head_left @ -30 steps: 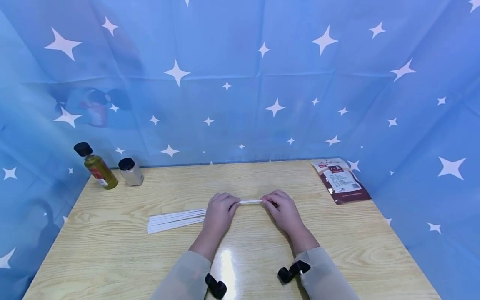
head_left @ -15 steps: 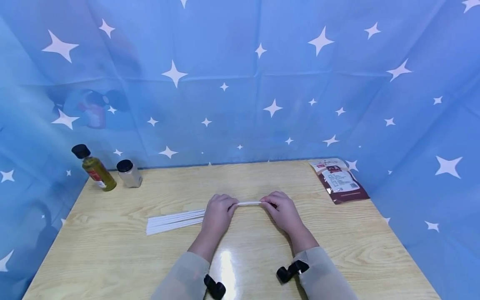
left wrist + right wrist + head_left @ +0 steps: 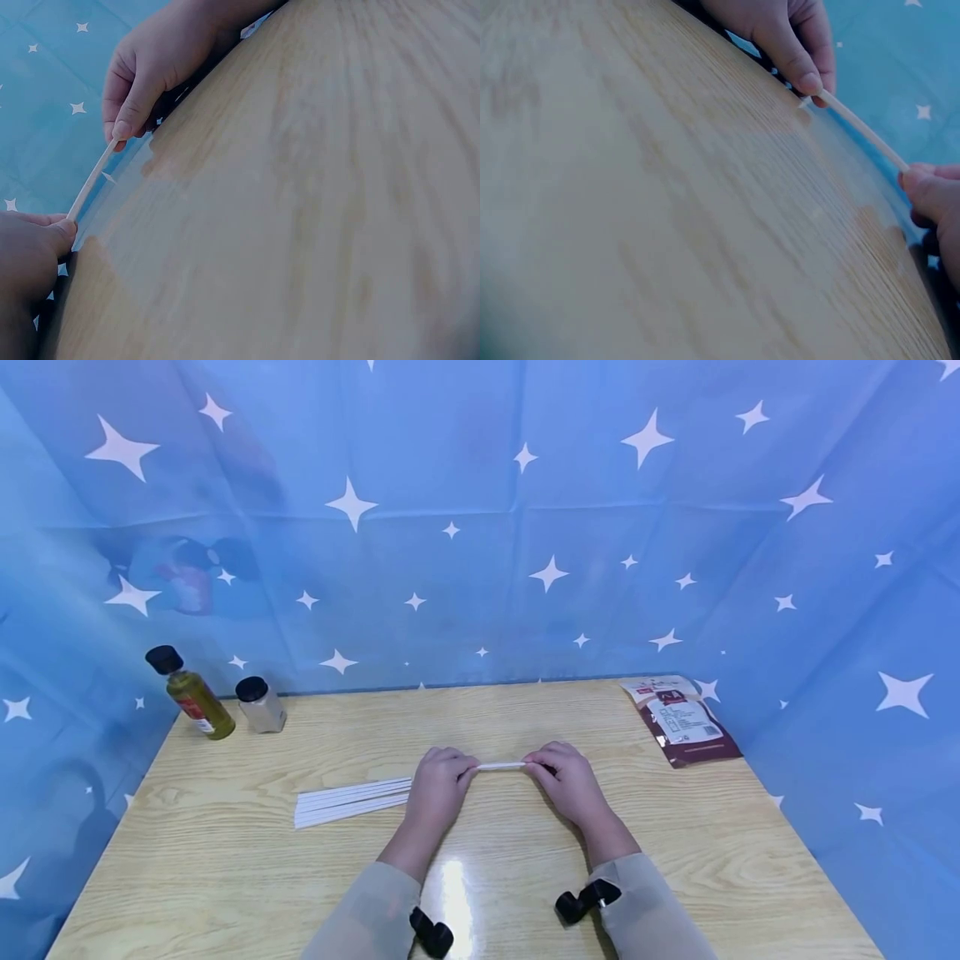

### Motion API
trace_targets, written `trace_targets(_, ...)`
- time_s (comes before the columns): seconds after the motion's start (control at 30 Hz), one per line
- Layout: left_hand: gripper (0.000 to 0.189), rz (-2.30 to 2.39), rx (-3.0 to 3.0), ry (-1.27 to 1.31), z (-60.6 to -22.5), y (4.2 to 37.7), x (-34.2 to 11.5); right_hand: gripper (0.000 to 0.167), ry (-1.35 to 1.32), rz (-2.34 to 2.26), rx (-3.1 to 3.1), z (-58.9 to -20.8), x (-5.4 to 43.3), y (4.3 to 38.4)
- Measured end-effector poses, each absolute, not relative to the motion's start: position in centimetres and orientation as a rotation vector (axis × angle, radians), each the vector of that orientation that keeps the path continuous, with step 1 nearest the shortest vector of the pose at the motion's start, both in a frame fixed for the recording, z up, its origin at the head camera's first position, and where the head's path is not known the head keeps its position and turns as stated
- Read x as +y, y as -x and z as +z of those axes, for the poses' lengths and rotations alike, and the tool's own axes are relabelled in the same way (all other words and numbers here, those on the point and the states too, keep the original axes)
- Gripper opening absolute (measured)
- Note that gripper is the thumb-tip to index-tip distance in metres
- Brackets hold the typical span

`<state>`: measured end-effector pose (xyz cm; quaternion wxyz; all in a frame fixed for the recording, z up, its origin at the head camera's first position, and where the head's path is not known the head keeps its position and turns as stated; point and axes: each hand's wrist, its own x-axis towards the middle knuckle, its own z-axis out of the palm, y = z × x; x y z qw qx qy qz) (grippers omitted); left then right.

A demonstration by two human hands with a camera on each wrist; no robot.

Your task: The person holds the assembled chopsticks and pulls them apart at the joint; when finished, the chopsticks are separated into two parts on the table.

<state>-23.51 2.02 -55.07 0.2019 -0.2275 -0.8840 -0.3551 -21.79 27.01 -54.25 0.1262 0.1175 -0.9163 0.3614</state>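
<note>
A thin white stick (image 3: 501, 766) spans the gap between two hands over the middle of the table. My left hand (image 3: 437, 787) pinches one end of it between thumb and fingers. At the other end, my right hand (image 3: 567, 785) has the same kind of pinch. Both wrist views show the stick (image 3: 94, 180) straight, with its tips hidden in the fingers. Several similar white sticks (image 3: 352, 802) lie side by side to the left, partly covered by the left hand.
At the back left stand an oil bottle (image 3: 198, 703) with a black cap and a small jar (image 3: 262, 708) with a black lid. A maroon and white food pouch (image 3: 686, 725) lies at the back right. Behind the wooden table (image 3: 225, 885) hangs a blue star-patterned cloth (image 3: 480, 560).
</note>
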Motion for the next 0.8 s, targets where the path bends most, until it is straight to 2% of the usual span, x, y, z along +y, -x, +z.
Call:
trace_targets(0.37,0.007,-0.997,-2.482,0.515,-54.9,23.4,1.7,0.010,-0.190,1.174,-2.552,-54.1,28.8,21.9)
trace_targets(0.8,0.007,-0.910,-2.467,0.546,-55.2,23.5,1.8,0.011,-0.303,1.063,-2.577,-54.1,28.8,22.2)
